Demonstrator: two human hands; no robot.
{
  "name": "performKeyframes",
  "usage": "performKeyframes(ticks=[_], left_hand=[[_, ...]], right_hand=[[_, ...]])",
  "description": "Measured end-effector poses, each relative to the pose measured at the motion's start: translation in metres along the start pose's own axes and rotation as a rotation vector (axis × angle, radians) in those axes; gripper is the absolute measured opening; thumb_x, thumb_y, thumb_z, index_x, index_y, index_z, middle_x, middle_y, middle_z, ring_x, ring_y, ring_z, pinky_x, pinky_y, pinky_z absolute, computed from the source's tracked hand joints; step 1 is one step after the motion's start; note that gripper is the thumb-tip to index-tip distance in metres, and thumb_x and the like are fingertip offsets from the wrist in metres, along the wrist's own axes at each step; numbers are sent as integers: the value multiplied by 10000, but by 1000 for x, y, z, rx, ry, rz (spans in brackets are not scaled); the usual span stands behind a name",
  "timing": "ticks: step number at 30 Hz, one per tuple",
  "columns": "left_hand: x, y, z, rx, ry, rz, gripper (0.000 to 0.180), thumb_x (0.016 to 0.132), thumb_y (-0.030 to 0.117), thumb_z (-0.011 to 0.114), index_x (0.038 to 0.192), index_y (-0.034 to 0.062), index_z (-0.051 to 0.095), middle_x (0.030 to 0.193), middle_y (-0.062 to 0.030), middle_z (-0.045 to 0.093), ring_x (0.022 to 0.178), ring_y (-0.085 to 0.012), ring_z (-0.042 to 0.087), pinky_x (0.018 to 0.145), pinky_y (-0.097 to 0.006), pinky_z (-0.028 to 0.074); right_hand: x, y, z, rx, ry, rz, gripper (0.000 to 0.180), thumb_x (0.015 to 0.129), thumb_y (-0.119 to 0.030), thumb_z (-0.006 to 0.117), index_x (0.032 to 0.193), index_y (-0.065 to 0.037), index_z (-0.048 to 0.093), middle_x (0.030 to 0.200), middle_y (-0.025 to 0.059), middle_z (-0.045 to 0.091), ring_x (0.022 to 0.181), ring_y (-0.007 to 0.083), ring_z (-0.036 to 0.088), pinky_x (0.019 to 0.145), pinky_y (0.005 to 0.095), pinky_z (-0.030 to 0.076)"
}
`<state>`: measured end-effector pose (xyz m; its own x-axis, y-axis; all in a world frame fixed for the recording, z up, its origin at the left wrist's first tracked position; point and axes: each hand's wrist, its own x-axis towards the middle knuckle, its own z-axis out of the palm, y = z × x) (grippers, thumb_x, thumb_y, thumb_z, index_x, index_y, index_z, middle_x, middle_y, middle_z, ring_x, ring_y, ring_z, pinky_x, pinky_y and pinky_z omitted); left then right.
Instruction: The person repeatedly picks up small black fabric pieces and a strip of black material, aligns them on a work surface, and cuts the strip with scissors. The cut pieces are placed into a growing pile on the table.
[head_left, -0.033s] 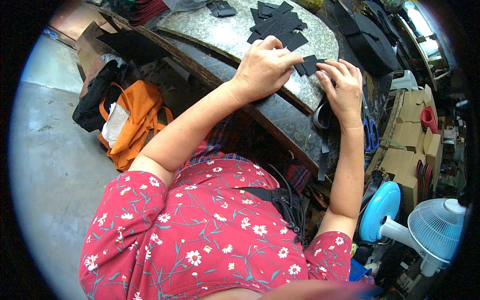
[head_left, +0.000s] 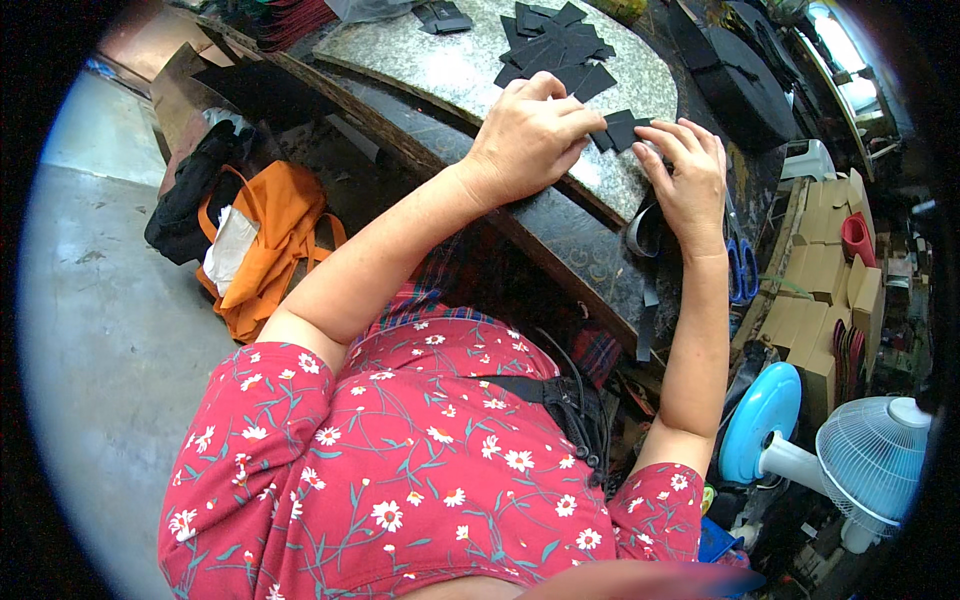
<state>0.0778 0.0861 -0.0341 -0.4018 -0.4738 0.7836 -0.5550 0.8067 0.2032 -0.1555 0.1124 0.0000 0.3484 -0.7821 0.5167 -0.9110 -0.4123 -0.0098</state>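
Note:
My left hand (head_left: 530, 135) rests on a speckled grey stone slab (head_left: 440, 70) and pinches a small black rectangular piece (head_left: 620, 128) between thumb and fingers. My right hand (head_left: 690, 180) meets it from the right, its fingertips on the same piece's right end. A loose pile of similar black cut pieces (head_left: 555, 45) lies on the slab just beyond my left hand. Under my right palm a dark strap loop (head_left: 643, 235) hangs over the bench edge. Blue-handled scissors (head_left: 742, 268) lie right of my right wrist.
An orange bag (head_left: 265, 240) and a black bag (head_left: 190, 200) lie on the concrete floor (head_left: 90, 330) at the left. Cardboard boxes (head_left: 820, 270) are stacked at the right. A blue and white fan (head_left: 870, 455) stands at the lower right.

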Motion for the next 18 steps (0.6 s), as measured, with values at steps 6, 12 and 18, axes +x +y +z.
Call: performKeyframes(ticks=[6, 12, 18], left_hand=[[1, 7, -8, -36, -30, 20, 249, 800, 160, 746, 1045, 157, 704, 1011, 1, 699, 940, -267, 591, 843, -405, 499], [3, 12, -6, -15, 2, 6, 246, 802, 223, 760, 1025, 138, 701, 1063, -13, 692, 1056, -262, 590, 911, -420, 469], [5, 13, -5, 7, -88, 65, 186, 827, 263, 752, 959, 135, 725, 1046, 2, 672, 1090, -268, 584, 971, -430, 451]], right_hand=[[-5, 2, -2, -203, 53, 34, 257, 867, -367, 731, 1044, -183, 757, 1142, 1, 708, 1171, 265, 582, 1074, 565, 363], [0, -5, -7, -57, 78, 50, 348, 857, -415, 728, 1108, -173, 736, 1140, 25, 706, 1158, 261, 587, 1073, 548, 370], [1, -9, -7, -79, 47, -30, 286, 830, -380, 757, 1015, -163, 757, 1101, 19, 716, 1130, 256, 611, 1074, 564, 373]])
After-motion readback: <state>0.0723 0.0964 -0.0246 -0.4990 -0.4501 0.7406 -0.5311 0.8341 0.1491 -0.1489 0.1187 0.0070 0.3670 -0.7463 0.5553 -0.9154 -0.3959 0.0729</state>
